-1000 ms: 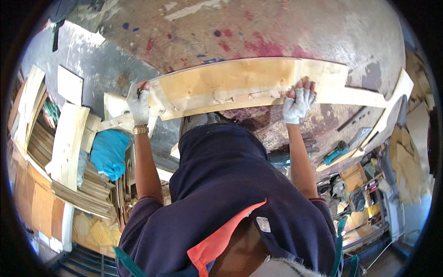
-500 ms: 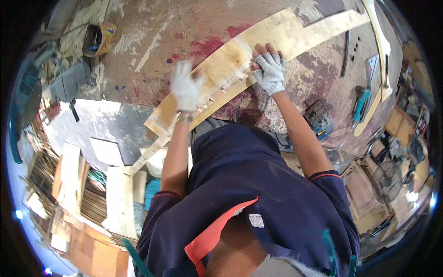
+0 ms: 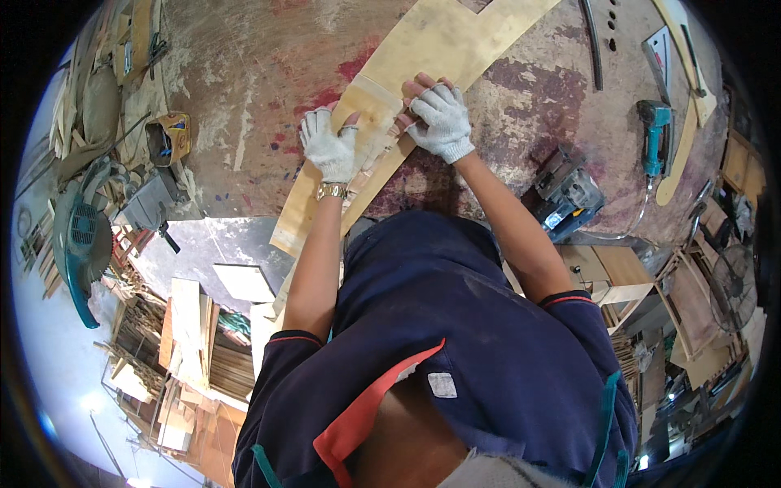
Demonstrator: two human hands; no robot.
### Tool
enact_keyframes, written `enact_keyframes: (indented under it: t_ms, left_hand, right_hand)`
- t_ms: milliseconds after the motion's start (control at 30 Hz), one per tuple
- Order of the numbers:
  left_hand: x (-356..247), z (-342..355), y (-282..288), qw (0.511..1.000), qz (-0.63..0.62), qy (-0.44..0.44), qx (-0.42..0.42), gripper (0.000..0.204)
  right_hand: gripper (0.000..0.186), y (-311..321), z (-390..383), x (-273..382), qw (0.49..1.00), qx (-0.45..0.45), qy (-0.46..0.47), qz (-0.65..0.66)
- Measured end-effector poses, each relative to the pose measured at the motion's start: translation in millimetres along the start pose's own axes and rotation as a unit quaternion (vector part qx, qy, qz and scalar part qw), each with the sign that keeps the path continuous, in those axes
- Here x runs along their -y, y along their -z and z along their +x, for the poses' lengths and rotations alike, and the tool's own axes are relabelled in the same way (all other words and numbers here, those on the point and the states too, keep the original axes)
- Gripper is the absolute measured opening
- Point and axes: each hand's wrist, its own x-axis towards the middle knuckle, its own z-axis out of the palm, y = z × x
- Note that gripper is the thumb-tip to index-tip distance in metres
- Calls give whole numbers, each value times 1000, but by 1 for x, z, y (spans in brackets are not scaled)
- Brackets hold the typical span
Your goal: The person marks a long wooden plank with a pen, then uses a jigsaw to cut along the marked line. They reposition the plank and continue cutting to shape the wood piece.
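Note:
A long pale plywood board (image 3: 451, 41), notched at its far end, lies diagonally on the workbench beneath both my gloved hands. My left hand (image 3: 327, 142) rests on the board's left part with fingers spread. Just right of it, my right hand (image 3: 435, 120) lies on the board, fingers apart and slightly bent, beside a strip with rough patches running along the board. Both gloves are white knit with bare fingertips. A wristwatch (image 3: 331, 191) is on my left wrist.
The stained workbench (image 3: 236, 73) carries a jigsaw-like tool (image 3: 561, 199), a teal power tool (image 3: 653, 134), a metal square (image 3: 659, 57) and curved wooden templates (image 3: 683, 150). At left are a small box (image 3: 168, 138) and a circular saw (image 3: 81, 236). Stacked wood (image 3: 187, 325) stands lower left.
The board has swung from crosswise to steeply diagonal, its right end now farther away. My hands have moved with the turned view and now sit closer together on it, the left one open.

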Motion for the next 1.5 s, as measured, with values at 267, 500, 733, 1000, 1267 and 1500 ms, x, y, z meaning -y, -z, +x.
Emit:
enact_keyframes:
  t_ms: [267,500,733,1000,1267,1500]
  left_hand:
    - [8,-4,-6,999,27,-5,24,43]
    - [6,-2,-9,999,14,-28,-9,34]
    - [5,0,-7,999,12,-38,-19,33]
    - [9,-3,-10,999,28,-41,-23,37]
    - [2,0,-4,1000,22,-22,-1,34]
    - [2,0,-5,1000,1,-10,1,35]
  right_hand:
    - [14,0,2,-1,1000,-18,2,13]
    - [12,0,2,-2,1000,-13,0,10]
    - [13,0,3,-2,1000,-7,7,9]
    - [17,-1,1,-3,1000,-5,8,8]
    - [28,4,4,-1,999,-10,-16,25]
    - [28,1,3,-4,999,-16,-9,30]
